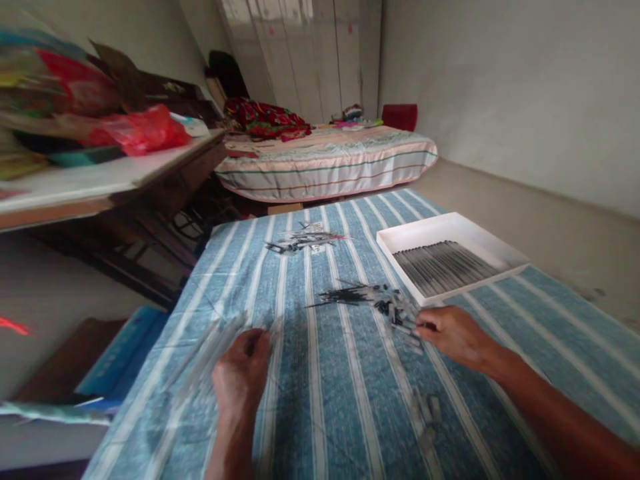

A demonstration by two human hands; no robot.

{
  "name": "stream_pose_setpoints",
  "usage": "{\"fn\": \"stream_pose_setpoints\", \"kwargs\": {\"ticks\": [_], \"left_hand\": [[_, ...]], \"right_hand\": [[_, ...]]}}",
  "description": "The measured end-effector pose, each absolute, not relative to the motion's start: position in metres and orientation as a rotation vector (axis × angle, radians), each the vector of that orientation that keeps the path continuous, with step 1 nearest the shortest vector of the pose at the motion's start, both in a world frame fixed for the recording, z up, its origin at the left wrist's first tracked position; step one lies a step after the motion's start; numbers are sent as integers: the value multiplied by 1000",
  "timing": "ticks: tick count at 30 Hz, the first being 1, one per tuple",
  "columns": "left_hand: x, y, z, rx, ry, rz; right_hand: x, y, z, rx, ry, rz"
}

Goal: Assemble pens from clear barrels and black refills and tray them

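My left hand (241,370) is closed in a pinch, and a blurred, clear pen barrel (276,325) shows at its fingertips. More clear pen barrels (210,350) lie beside it on the left, smeared by motion. At the right, my right hand (453,335) has its fingers pinched together at the edge of a pile of small black and grey pen parts (393,308); what they hold is too small to make out. Thin black pen refills (347,294) lie just left of that pile. Nearer to me are several small pale pieces (426,413), blurred.
A white open box (407,277) with a row of grey pens (445,265) stands at the right. Another heap of pen parts (300,241) lies farther back on the striped tablecloth (295,400). A cluttered desk (125,177) is at left, a bed (330,167) behind.
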State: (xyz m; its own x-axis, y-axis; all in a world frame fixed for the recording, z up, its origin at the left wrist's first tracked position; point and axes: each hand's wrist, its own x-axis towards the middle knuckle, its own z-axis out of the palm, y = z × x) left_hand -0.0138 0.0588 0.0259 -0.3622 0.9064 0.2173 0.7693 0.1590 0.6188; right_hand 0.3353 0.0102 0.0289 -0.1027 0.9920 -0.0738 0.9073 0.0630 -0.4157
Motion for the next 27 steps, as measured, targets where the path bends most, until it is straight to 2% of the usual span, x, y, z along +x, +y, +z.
{"fn": "stream_pose_setpoints", "kwargs": {"ticks": [9, 19, 27], "left_hand": [[-17, 48, 36, 1780, 2476, 548], [4, 39, 32, 1982, 2441, 96], [10, 41, 27, 2068, 2435, -23]], "right_hand": [[329, 4, -3, -2017, -2197, 686], [327, 3, -3, -2013, -2179, 783], [321, 0, 3, -2020, -2198, 685]]}}
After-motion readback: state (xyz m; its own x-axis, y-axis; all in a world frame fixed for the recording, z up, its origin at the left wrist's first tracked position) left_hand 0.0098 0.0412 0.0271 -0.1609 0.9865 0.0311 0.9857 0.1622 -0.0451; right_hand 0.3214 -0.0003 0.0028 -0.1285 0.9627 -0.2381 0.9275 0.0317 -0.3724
